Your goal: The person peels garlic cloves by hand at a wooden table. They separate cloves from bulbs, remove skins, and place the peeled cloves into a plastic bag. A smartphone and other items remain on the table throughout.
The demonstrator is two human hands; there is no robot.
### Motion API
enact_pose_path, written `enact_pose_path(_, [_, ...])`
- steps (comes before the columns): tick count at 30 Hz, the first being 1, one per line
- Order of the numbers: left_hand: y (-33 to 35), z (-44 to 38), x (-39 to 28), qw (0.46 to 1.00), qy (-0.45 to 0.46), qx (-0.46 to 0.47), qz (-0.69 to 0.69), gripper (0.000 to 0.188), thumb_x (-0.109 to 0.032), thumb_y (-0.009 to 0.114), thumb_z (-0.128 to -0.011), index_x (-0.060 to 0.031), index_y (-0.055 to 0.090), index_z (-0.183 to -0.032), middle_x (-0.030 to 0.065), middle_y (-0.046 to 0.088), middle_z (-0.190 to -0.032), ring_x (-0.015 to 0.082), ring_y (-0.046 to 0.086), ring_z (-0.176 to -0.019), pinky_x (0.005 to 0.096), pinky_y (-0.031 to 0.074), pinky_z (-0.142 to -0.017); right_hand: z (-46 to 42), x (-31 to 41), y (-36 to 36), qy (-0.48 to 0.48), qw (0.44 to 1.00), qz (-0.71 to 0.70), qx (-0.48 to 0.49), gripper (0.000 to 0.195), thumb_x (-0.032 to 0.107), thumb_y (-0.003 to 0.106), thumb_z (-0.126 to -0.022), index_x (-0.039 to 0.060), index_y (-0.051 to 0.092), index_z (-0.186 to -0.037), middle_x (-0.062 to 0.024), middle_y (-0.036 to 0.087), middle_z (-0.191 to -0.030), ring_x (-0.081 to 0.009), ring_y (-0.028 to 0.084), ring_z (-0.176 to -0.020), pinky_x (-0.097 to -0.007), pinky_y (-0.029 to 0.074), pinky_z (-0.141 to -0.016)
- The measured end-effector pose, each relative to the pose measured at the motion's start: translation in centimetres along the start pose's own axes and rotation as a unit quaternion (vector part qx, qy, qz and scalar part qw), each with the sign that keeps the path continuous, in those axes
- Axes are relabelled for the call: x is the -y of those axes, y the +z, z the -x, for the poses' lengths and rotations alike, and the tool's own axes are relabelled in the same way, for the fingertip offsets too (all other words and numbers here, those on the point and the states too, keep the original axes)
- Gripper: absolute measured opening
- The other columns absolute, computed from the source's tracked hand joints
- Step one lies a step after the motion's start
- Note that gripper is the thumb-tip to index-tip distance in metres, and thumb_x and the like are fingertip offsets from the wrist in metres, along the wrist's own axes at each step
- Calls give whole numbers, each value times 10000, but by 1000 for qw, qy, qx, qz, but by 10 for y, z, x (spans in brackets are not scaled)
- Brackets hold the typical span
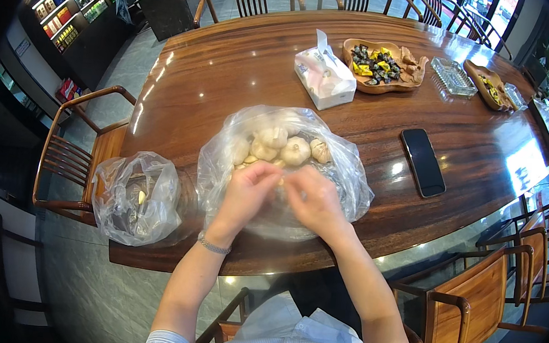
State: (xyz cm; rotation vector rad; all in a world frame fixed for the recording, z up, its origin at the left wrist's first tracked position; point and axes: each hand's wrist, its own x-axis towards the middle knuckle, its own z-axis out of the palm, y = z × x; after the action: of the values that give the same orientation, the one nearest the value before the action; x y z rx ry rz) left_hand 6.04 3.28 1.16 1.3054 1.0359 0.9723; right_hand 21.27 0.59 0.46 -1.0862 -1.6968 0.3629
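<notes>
A large clear plastic bag lies spread on the table in front of me, holding several whole garlic bulbs and some loose cloves. Over its near part, my left hand and my right hand meet with bent, pinched fingertips. Between them is a small pale garlic clove, blurred and partly covered by the fingers. To the left, at the table's edge, a smaller clear plastic bag stands with its mouth up. One peeled garlic clove shows inside it.
On the glossy wooden table are a tissue pack, a wooden tray of wrapped sweets, a glass ashtray and a black smartphone. Wooden chairs surround it, one chair close at left and another at right.
</notes>
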Motion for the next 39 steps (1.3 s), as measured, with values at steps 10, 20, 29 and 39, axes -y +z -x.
enact_pose_path(10, [3,0,1,994,-24,43,98,126,-11,560,-842,20,591,-960,36,606,-799,77,552,-682,203,455,-605,1,-4,3,-18,999,26,-25,106,20,622,-710,42,524,-742,-106,522,-746,-306,559,-633,-389,447,-538])
enact_pose_path(20, [-4,-1,5,992,-37,89,83,140,4,542,-842,21,585,-975,59,607,-787,104,565,-657,215,470,-620,0,-7,2,-2,998,-6,-55,112,-6,610,-703,37,515,-744,-104,518,-748,-301,554,-629,-367,443,-535])
enact_pose_path(29, [-5,0,-4,990,-46,73,112,157,3,531,-849,15,579,-998,43,592,-793,93,537,-618,205,456,-581,0,-4,-4,44,998,22,-41,95,-13,580,-696,40,515,-739,-103,519,-726,-286,562,-648,-359,445,-561])
enact_pose_path(39, [2,2,0,994,73,35,-78,80,-17,595,-830,-4,594,-909,-17,585,-758,29,503,-619,167,416,-546,-1,0,-6,107,989,-97,5,48,33,593,-766,2,599,-802,-104,587,-733,-226,585,-673,-309,464,-612])
